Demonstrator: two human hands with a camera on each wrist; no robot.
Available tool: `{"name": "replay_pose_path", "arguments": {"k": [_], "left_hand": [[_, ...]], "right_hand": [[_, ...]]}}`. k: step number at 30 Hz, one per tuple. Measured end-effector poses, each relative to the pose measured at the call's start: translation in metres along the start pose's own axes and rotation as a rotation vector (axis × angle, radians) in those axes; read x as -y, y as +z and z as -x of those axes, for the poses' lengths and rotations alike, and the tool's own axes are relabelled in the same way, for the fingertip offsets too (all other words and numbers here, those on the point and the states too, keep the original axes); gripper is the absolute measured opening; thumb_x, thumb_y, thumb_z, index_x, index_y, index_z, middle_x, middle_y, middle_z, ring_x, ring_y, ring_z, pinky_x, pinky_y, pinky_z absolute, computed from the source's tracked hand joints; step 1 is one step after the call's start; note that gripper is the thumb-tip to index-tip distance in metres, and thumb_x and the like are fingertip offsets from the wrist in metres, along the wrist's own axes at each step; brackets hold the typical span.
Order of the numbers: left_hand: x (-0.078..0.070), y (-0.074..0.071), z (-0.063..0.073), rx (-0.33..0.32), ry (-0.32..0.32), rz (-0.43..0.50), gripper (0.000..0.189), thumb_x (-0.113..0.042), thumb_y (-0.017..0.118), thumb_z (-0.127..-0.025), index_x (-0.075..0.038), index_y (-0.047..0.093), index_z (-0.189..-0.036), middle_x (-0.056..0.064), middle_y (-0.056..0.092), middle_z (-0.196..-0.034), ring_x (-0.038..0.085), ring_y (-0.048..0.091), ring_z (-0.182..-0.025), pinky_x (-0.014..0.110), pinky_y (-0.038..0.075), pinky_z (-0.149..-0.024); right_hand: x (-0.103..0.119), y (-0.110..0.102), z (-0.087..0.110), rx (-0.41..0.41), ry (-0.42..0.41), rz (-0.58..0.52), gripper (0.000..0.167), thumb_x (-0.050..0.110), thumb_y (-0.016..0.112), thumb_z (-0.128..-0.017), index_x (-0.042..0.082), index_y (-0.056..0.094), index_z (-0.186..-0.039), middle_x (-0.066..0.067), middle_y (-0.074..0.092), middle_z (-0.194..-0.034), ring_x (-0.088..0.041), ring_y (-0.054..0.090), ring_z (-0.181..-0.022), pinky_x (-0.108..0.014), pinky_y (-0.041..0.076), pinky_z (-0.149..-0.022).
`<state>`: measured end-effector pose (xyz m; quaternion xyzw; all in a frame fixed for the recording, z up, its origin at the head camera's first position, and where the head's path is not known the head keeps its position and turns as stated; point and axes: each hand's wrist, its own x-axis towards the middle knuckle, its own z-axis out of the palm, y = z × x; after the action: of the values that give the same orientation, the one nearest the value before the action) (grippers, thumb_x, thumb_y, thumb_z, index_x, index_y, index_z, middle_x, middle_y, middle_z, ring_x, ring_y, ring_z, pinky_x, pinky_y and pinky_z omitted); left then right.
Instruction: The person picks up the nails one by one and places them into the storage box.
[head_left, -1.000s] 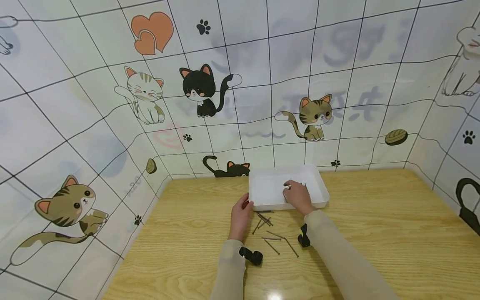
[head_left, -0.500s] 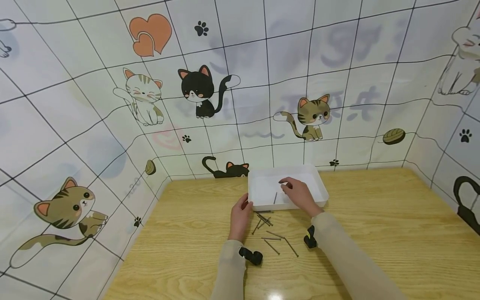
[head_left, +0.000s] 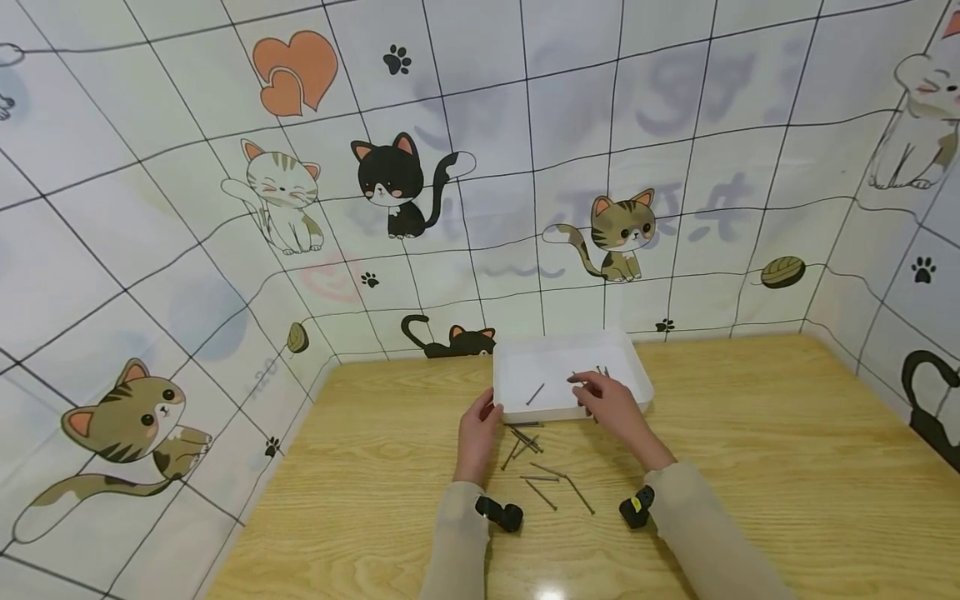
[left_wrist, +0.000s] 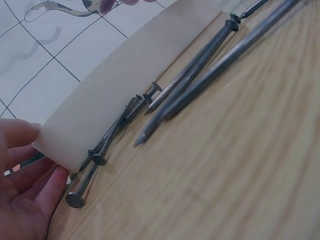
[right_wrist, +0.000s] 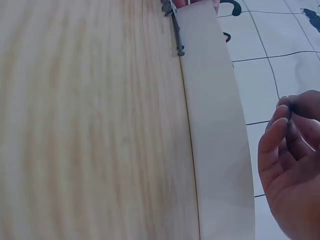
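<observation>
My left hand point(head_left: 477, 437) grips the near left corner of a shallow white tray point(head_left: 517, 414), thumb at the rim and fingers around the outside. Over the tray's right part hovers my right hand point(head_left: 611, 408), thumb and fingertips brought together; I cannot tell whether they pinch anything. A steel nail point(head_left: 535, 394) lies slanted on the tray floor, and a few more nails point(head_left: 602, 371) show behind the right hand. In the left wrist view, several nails point(left_wrist: 185, 75) lie along the tray wall point(left_wrist: 120, 70), one with its flat head point(left_wrist: 75, 200) near the left fingers.
On the wooden table point(head_left: 360, 483), several loose nails point(head_left: 551, 478) lie scattered in front of the tray, between the two forearms. Behind the table hangs a cat-print cloth point(head_left: 495, 208) with grid lines; the tray's far edge is close to it.
My right hand has shifted back and to the right, uncovering the slanted nail, which now lies farther left in the tray. My left hand stays at the corner.
</observation>
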<state>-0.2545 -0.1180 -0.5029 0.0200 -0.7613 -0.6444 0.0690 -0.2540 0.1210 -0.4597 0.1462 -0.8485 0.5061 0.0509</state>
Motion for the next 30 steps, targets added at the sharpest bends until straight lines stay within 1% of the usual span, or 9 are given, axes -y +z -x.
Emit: {"name": "replay_pose_path", "arguments": {"k": [5,7,12,15,17,20,23,26,30], "left_hand": [[-0.002,0.0,0.0,0.009,0.005,0.0,0.041,-0.023,0.054,-0.09,-0.016,0.047,-0.13,0.003,0.05,-0.127,0.018,0.047,-0.112,0.038,0.038,-0.092],[-0.007,0.0,0.001,0.019,0.007,0.011,0.042,-0.021,0.053,-0.09,-0.013,0.047,-0.131,0.006,0.049,-0.128,0.02,0.046,-0.113,0.039,0.037,-0.093],[-0.027,-0.002,0.009,0.043,0.012,0.019,0.045,-0.018,0.053,-0.091,-0.005,0.043,-0.133,0.014,0.045,-0.131,0.025,0.044,-0.115,0.042,0.036,-0.094],[-0.031,-0.003,0.011,0.046,0.013,0.009,0.045,-0.017,0.052,-0.091,-0.004,0.042,-0.133,0.014,0.045,-0.131,0.026,0.044,-0.115,0.042,0.036,-0.094],[-0.025,-0.003,0.009,0.042,0.01,0.007,0.043,-0.018,0.052,-0.091,-0.007,0.044,-0.132,0.011,0.047,-0.13,0.024,0.045,-0.114,0.041,0.036,-0.093],[-0.011,-0.001,0.001,0.026,0.003,0.0,0.042,-0.021,0.053,-0.09,-0.013,0.046,-0.131,0.004,0.049,-0.128,0.02,0.046,-0.113,0.039,0.037,-0.093],[-0.001,0.002,-0.003,0.012,0.008,-0.011,0.042,-0.023,0.054,-0.09,-0.016,0.047,-0.131,0.002,0.049,-0.127,0.017,0.047,-0.112,0.037,0.038,-0.093],[0.001,0.003,-0.003,0.005,-0.002,-0.009,0.043,-0.023,0.054,-0.09,-0.015,0.047,-0.131,0.003,0.049,-0.128,0.017,0.047,-0.112,0.037,0.038,-0.093],[0.002,0.001,-0.001,0.006,-0.006,-0.002,0.043,-0.023,0.054,-0.09,-0.015,0.046,-0.132,0.004,0.048,-0.129,0.017,0.046,-0.113,0.037,0.038,-0.093]], "right_hand": [[0.0,0.0,0.009,0.026,0.009,-0.009,0.031,0.026,0.05,-0.092,0.01,0.055,-0.117,-0.015,0.06,-0.084,-0.033,0.054,-0.064,-0.031,0.044,-0.049],[0.0,0.0,0.012,0.028,0.016,-0.013,0.03,0.026,0.05,-0.092,0.011,0.056,-0.117,-0.015,0.06,-0.084,-0.032,0.054,-0.065,-0.033,0.045,-0.05],[0.001,0.0,0.018,0.033,0.031,-0.037,0.032,0.028,0.05,-0.092,0.011,0.055,-0.118,-0.016,0.059,-0.085,-0.031,0.055,-0.066,-0.038,0.047,-0.053],[0.001,0.001,0.02,0.036,0.045,-0.044,0.031,0.026,0.05,-0.092,0.012,0.055,-0.119,-0.016,0.059,-0.085,-0.031,0.055,-0.067,-0.04,0.047,-0.054],[0.001,0.002,0.021,0.052,0.049,-0.037,0.029,0.023,0.05,-0.092,0.012,0.055,-0.119,-0.015,0.059,-0.085,-0.03,0.055,-0.067,-0.04,0.047,-0.054],[-0.001,0.004,0.021,0.086,0.06,-0.022,0.03,0.02,0.05,-0.092,0.009,0.055,-0.119,-0.014,0.06,-0.085,-0.028,0.056,-0.067,-0.039,0.047,-0.054],[-0.002,0.006,0.023,0.123,0.077,-0.022,0.031,0.02,0.051,-0.092,0.008,0.054,-0.12,-0.012,0.06,-0.085,-0.025,0.056,-0.067,-0.038,0.048,-0.055],[-0.002,0.008,0.024,0.153,0.106,-0.036,0.031,0.019,0.051,-0.092,0.007,0.054,-0.12,-0.011,0.061,-0.085,-0.025,0.056,-0.068,-0.037,0.048,-0.055],[-0.001,0.01,0.026,0.18,0.12,-0.041,0.03,0.015,0.051,-0.091,0.005,0.054,-0.12,-0.011,0.061,-0.086,-0.025,0.057,-0.069,-0.037,0.048,-0.056]]}}
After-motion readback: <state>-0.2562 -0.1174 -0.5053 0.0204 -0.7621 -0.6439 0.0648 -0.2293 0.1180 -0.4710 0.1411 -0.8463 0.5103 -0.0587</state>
